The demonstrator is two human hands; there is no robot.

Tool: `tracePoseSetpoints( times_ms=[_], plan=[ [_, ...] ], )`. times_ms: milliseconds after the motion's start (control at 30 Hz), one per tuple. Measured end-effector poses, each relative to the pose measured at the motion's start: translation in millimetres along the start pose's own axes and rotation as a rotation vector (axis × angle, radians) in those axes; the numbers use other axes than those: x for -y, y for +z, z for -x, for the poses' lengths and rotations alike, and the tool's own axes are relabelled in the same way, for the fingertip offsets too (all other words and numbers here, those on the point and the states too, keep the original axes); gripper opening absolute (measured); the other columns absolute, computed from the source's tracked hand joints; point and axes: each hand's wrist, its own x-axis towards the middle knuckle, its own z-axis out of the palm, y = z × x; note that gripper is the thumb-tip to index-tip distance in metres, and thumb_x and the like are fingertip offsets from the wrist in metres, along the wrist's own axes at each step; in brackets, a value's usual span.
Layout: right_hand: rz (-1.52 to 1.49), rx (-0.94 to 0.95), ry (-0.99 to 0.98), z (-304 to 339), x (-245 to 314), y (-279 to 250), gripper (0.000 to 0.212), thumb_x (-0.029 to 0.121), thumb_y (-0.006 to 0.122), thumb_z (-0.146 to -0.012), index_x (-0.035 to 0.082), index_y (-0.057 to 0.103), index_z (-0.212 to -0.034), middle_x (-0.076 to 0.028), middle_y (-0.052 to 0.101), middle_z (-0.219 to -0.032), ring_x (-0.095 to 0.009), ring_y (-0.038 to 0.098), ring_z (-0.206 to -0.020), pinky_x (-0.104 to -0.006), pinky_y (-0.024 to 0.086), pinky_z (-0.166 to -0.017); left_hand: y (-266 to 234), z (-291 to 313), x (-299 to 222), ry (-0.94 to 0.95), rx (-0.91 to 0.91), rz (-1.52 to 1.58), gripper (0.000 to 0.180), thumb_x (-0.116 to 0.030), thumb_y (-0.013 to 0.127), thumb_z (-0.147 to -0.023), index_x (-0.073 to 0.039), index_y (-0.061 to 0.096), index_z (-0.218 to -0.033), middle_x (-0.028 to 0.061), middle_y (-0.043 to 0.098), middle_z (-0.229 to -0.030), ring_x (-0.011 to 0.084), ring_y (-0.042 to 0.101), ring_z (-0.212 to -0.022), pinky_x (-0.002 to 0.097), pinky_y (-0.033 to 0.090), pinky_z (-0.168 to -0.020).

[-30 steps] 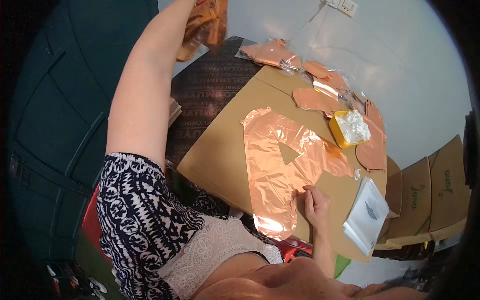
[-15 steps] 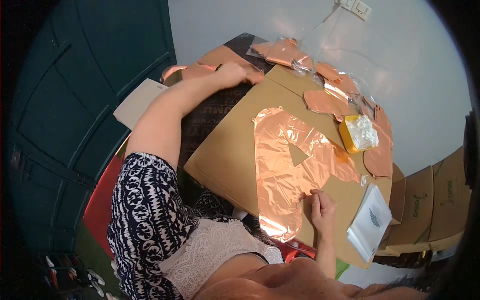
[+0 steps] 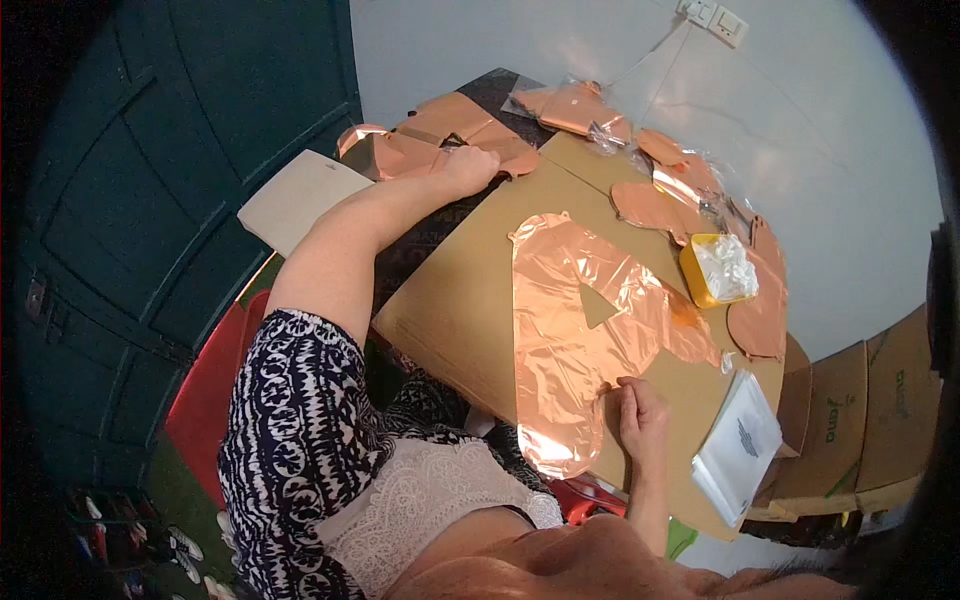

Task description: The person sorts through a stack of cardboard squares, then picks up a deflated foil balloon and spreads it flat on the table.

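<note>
One copper foil balloon (image 3: pixel 550 350) lies on cardboard (image 3: pixel 455 270), probably light, slippery, easy to crease; pinch its edge. The right hand (image 3: pixel 645 418) curls beside it, the left hand (image 3: pixel 472 170) is at folded foil (image 3: pixel 455 115); can't tell either grip.

Small indoor workroom, of the packing kind; whether home or business cannot be told. Note, before you, a dark table (image 3: pixel 405 260) topped with cardboard (image 3: pixel 455 300), bearing copper-coloured foil shapes (image 3: pixel 550 320) and a stack of clear plastic sleeves (image 3: pixel 737 450); large cartons (image 3: pixel 838 425) stand at your right, shoes (image 3: pixel 185 543) at your left.
</note>
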Motion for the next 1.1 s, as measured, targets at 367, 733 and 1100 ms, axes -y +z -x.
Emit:
tracePoseSetpoints(
  times_ms=[367,733,1100],
  plan=[
    [0.003,0.002,-0.011,-1,1,2,0.010,0.005,0.055,-0.084,-0.001,0.063,-0.086,-0.017,0.062,-0.075,-0.032,0.062,-0.070,-0.0372,0.049,-0.064,24,-3,5,0.136,-0.105,0.077,0.011,-0.011,0.056,-0.074,-0.001,0.058,-0.079,0.0185,0.064,-0.071,0.0334,0.065,-0.067,0.0448,0.051,-0.058],
    [0.004,0.001,-0.048,-1,0,3,0.011,0.005,0.054,-0.085,-0.002,0.063,-0.084,-0.016,0.062,-0.074,-0.031,0.062,-0.067,-0.0366,0.048,-0.062,17,-2,-2,0.007,-0.137,0.073,0.013,-0.014,0.057,-0.074,-0.002,0.056,-0.076,0.0173,0.064,-0.067,0.0329,0.064,-0.063,0.0432,0.050,-0.055],
    [-0.002,0.039,-0.035,-2,1,2,0.014,0.005,0.051,-0.088,-0.003,0.062,-0.088,-0.016,0.064,-0.078,-0.027,0.064,-0.071,-0.0330,0.049,-0.065,19,2,-10,0.016,-0.136,0.058,0.016,-0.015,0.059,-0.074,0.000,0.059,-0.078,0.0181,0.065,-0.070,0.0321,0.065,-0.064,0.0433,0.050,-0.056]
  ],
)
